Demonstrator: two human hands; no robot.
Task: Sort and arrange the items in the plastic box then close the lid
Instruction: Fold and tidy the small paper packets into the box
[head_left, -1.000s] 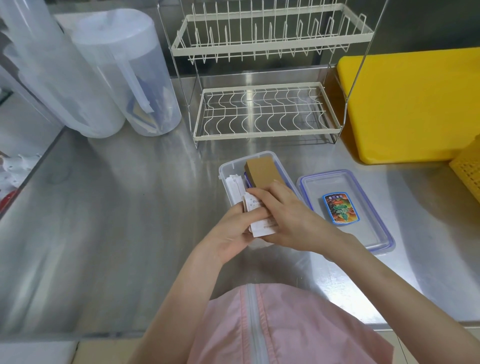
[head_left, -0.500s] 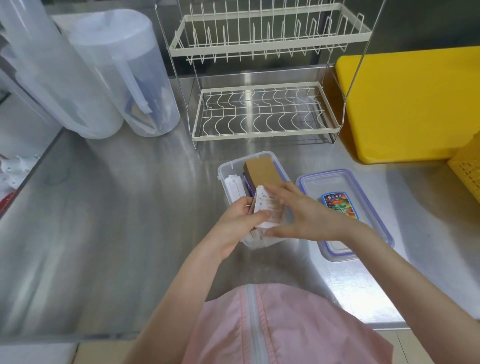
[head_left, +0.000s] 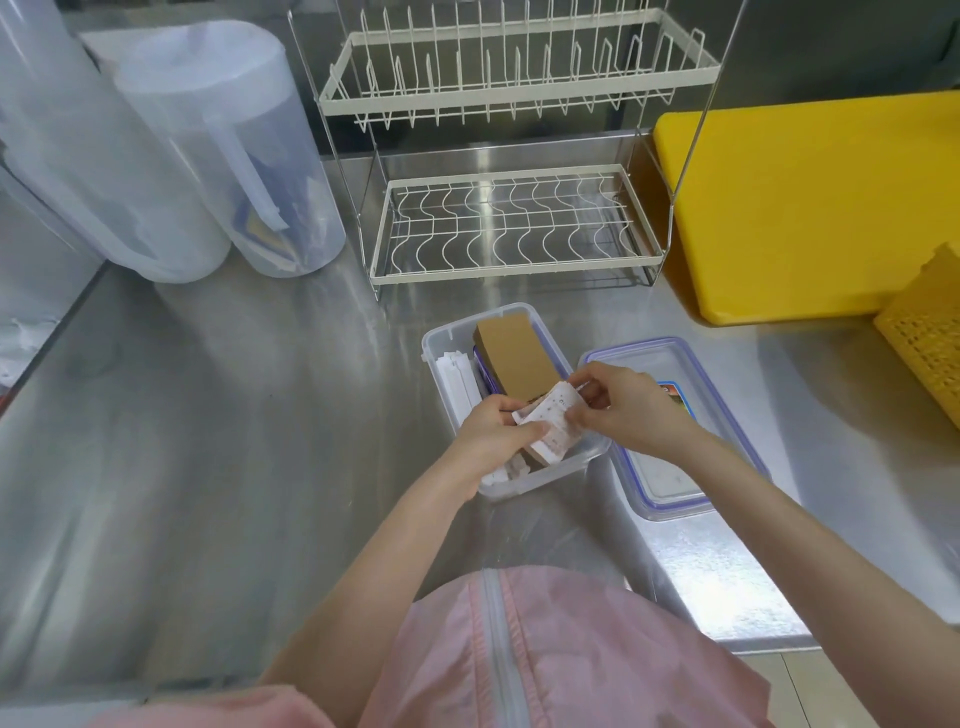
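Note:
A clear plastic box stands on the steel counter. Inside it a brown cardboard packet leans at the far end and white paper strips line the left wall. My left hand and my right hand both pinch a white printed paper slip above the box's near half. More slips lie under my left hand. The box's blue-rimmed lid lies flat just right of the box, its sticker partly hidden by my right hand.
A white wire dish rack stands behind the box. Two translucent pitchers are at the back left. A yellow board and a yellow mesh basket sit at the right. The counter's left edge drops off near the pitchers.
Both hands have lifted the paper slip higher over the box and my right hand has shifted to its right end. The box and lid stay in place.

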